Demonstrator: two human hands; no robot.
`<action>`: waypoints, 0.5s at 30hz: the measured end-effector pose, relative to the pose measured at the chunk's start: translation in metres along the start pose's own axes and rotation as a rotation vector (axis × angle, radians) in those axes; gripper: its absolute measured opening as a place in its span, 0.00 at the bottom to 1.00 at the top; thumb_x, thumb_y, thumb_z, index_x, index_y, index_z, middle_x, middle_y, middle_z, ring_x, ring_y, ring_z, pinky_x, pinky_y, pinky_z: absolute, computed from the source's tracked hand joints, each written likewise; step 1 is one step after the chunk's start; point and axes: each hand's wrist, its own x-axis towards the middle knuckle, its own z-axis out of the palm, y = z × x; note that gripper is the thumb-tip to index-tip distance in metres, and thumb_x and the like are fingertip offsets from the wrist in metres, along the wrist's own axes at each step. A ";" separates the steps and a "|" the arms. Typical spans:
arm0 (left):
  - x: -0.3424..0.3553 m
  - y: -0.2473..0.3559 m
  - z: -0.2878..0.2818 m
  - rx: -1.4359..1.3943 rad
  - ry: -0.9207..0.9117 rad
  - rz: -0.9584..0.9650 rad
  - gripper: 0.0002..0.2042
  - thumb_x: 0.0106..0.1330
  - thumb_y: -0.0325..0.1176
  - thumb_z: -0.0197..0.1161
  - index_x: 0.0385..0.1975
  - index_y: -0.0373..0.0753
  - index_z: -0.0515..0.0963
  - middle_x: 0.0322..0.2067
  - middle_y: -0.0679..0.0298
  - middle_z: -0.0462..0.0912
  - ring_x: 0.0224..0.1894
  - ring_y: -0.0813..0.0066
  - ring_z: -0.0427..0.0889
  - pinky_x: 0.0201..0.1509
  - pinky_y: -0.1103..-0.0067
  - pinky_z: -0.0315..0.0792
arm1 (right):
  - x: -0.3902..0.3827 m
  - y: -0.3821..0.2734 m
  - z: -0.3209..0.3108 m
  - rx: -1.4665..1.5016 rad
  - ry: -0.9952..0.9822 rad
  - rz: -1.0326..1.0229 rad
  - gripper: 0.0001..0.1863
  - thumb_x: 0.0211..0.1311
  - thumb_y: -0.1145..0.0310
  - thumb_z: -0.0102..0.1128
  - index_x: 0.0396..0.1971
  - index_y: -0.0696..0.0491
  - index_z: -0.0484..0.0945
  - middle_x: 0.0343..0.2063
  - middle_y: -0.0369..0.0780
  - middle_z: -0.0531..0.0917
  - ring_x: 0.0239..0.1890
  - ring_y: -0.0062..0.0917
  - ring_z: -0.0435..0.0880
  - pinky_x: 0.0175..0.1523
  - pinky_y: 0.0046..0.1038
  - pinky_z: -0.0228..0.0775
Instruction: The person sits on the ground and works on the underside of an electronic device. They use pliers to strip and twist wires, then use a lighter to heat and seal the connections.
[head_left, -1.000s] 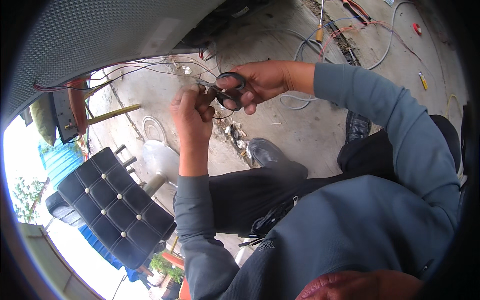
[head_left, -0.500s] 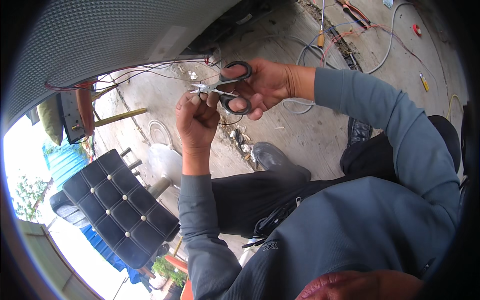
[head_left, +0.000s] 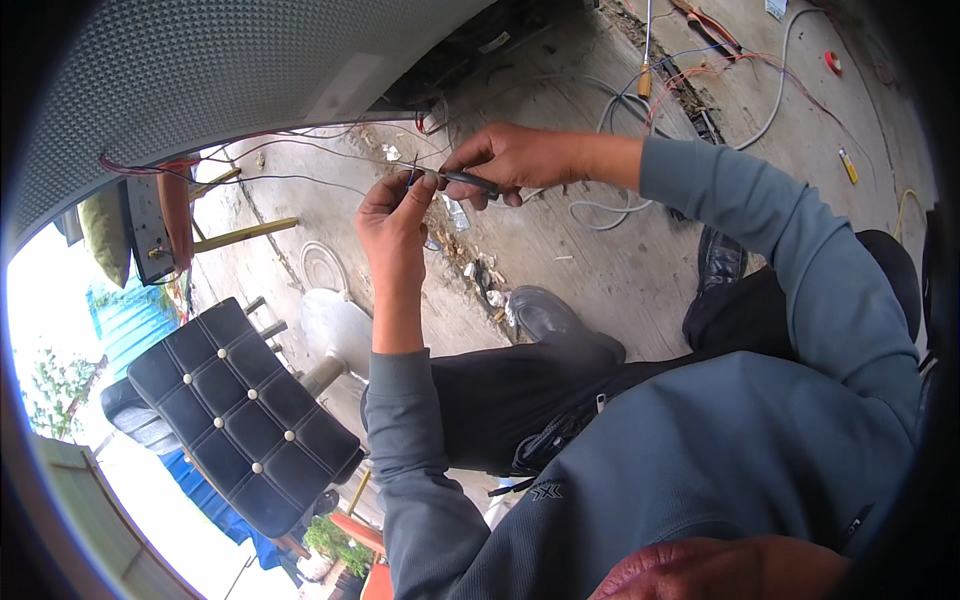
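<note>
My left hand (head_left: 395, 212) is closed in a pinch, thumb against fingers, on a thin wire with a dark blue end standing up at the fingertips. Right beside it, my right hand (head_left: 515, 160) grips a pair of scissors (head_left: 472, 183) by its black handles. The scissors are seen edge-on, and their blades are mostly hidden behind the left fingertips. Thin red and dark wires (head_left: 290, 140) run from the edge of the large grey textured panel (head_left: 230, 70) toward both hands.
On the concrete floor lie a screwdriver (head_left: 644, 82), pliers (head_left: 712, 32), a grey cable (head_left: 775, 110), a red tape roll (head_left: 833, 62) and a small yellow tube (head_left: 848, 166). A black tufted seat (head_left: 245, 400) stands at left. Debris (head_left: 485, 280) lies near my shoe (head_left: 545, 312).
The scissors have turned from flat and spread to edge-on, and my right fingers have closed around the handles. My left hand has shifted slightly, still pinching wire.
</note>
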 end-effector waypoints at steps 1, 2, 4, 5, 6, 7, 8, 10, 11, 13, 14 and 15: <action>0.000 0.000 0.000 0.031 0.012 0.021 0.09 0.62 0.25 0.71 0.39 0.30 0.82 0.30 0.65 0.85 0.23 0.89 0.73 0.23 0.90 0.62 | 0.000 0.001 0.002 0.004 0.003 -0.002 0.20 0.67 0.53 0.63 0.49 0.51 0.83 0.25 0.31 0.82 0.24 0.10 0.76 0.25 0.17 0.66; 0.001 -0.002 0.000 0.048 0.016 0.045 0.09 0.62 0.25 0.71 0.39 0.30 0.82 0.30 0.65 0.86 0.25 0.88 0.75 0.26 0.90 0.64 | 0.000 0.001 0.003 0.007 0.007 -0.005 0.19 0.68 0.53 0.63 0.49 0.51 0.83 0.25 0.31 0.82 0.23 0.11 0.76 0.24 0.17 0.66; 0.002 -0.006 0.000 0.082 0.026 0.092 0.09 0.61 0.24 0.71 0.39 0.29 0.82 0.31 0.64 0.86 0.28 0.86 0.78 0.31 0.89 0.68 | 0.000 -0.001 0.006 0.007 0.008 0.006 0.20 0.67 0.53 0.63 0.49 0.51 0.83 0.25 0.31 0.82 0.22 0.11 0.76 0.24 0.17 0.67; 0.001 -0.005 0.001 0.099 0.028 0.107 0.08 0.62 0.23 0.71 0.38 0.29 0.82 0.30 0.64 0.86 0.28 0.85 0.78 0.32 0.88 0.69 | -0.001 -0.002 0.006 0.007 0.010 0.012 0.20 0.67 0.52 0.63 0.49 0.51 0.83 0.25 0.32 0.82 0.21 0.11 0.75 0.24 0.17 0.67; 0.001 -0.004 0.003 0.115 0.027 0.120 0.08 0.62 0.23 0.71 0.38 0.28 0.82 0.30 0.64 0.86 0.29 0.85 0.78 0.34 0.88 0.70 | -0.002 -0.002 0.007 0.008 0.016 0.016 0.21 0.67 0.52 0.63 0.49 0.51 0.83 0.24 0.32 0.82 0.21 0.11 0.75 0.24 0.17 0.67; 0.001 -0.003 0.005 0.132 0.027 0.134 0.07 0.62 0.23 0.71 0.37 0.28 0.83 0.29 0.64 0.86 0.30 0.84 0.79 0.35 0.87 0.70 | -0.002 -0.002 0.007 0.009 0.022 0.020 0.21 0.66 0.51 0.64 0.49 0.51 0.83 0.24 0.32 0.82 0.21 0.11 0.75 0.24 0.17 0.67; 0.001 -0.004 0.005 0.157 0.027 0.157 0.07 0.62 0.24 0.71 0.36 0.29 0.83 0.27 0.67 0.84 0.26 0.87 0.74 0.30 0.88 0.65 | -0.003 -0.002 0.006 0.009 0.028 0.024 0.22 0.66 0.51 0.64 0.49 0.52 0.83 0.24 0.32 0.82 0.21 0.11 0.75 0.24 0.17 0.67; 0.001 -0.006 0.004 0.210 0.035 0.203 0.06 0.62 0.27 0.72 0.34 0.32 0.83 0.22 0.72 0.79 0.18 0.92 0.65 0.19 0.89 0.54 | -0.003 -0.003 0.007 0.031 0.030 0.023 0.22 0.65 0.50 0.64 0.49 0.52 0.83 0.24 0.32 0.82 0.21 0.12 0.75 0.24 0.17 0.66; 0.000 -0.005 0.003 0.223 0.041 0.208 0.06 0.62 0.25 0.72 0.33 0.30 0.83 0.24 0.70 0.81 0.22 0.90 0.70 0.24 0.88 0.59 | -0.003 -0.003 0.008 0.042 0.030 0.022 0.23 0.65 0.49 0.64 0.49 0.52 0.83 0.24 0.32 0.82 0.21 0.12 0.75 0.24 0.17 0.66; 0.000 -0.004 0.004 0.244 0.048 0.221 0.05 0.61 0.23 0.71 0.32 0.28 0.83 0.26 0.65 0.85 0.29 0.86 0.78 0.33 0.88 0.69 | -0.004 -0.004 0.006 0.051 0.016 0.026 0.23 0.65 0.50 0.64 0.50 0.52 0.83 0.24 0.32 0.82 0.21 0.12 0.74 0.24 0.17 0.66; 0.001 -0.004 0.004 0.241 0.050 0.232 0.05 0.61 0.23 0.71 0.32 0.28 0.83 0.26 0.65 0.85 0.28 0.86 0.78 0.33 0.88 0.69 | -0.005 -0.005 0.006 0.056 0.009 0.028 0.23 0.65 0.50 0.64 0.50 0.52 0.83 0.24 0.32 0.82 0.21 0.11 0.74 0.24 0.17 0.66; 0.001 -0.004 0.005 0.237 0.051 0.242 0.05 0.61 0.23 0.71 0.32 0.28 0.83 0.26 0.65 0.85 0.28 0.86 0.77 0.33 0.88 0.69 | -0.004 -0.003 0.006 0.052 0.015 0.026 0.23 0.65 0.50 0.64 0.50 0.52 0.83 0.24 0.32 0.82 0.20 0.11 0.74 0.24 0.16 0.66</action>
